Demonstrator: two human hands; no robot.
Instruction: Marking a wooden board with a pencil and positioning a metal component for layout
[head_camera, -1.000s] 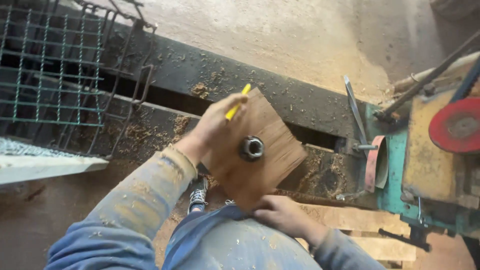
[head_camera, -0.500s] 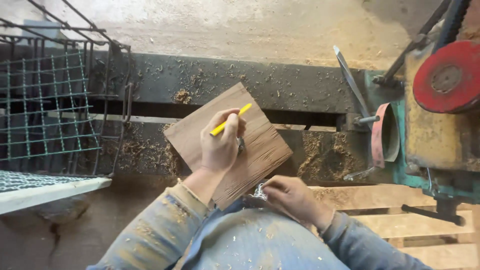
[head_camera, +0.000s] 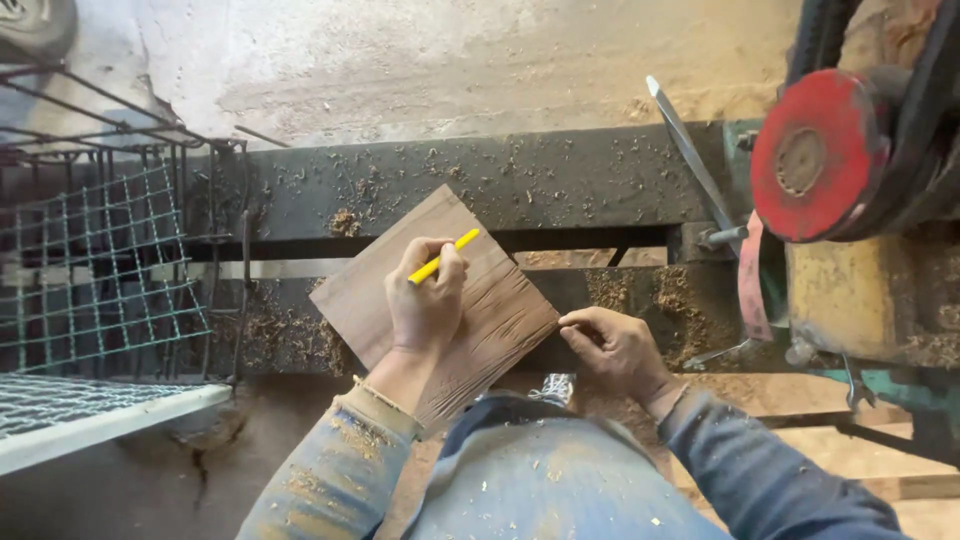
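Hands first: both sit on one square wooden board (head_camera: 500, 300) propped on the person's lap, tipped like a diamond with one corner pointing away toward the dark steel machine bed (head_camera: 560, 180) and the opposite corner down by the thigh. Left hand (head_camera: 425, 300) lies across the middle of the board, curled closed, pinching a yellow pencil (head_camera: 443, 256) whose long axis slants up and to the right, its tip hidden under the fingers. Right hand (head_camera: 615, 350) is at the board's right corner, fingertips pressed together on that edge, steadying it; nothing else is in it. So the board lies directly beneath the left hand and just left of the right hand, and the left is the one over its face. Beyond, sawdust litters the machine bed; a red wheel (head_camera: 815, 155) stands at the far right, and a wire mesh guard (head_camera: 95, 265) at the left.
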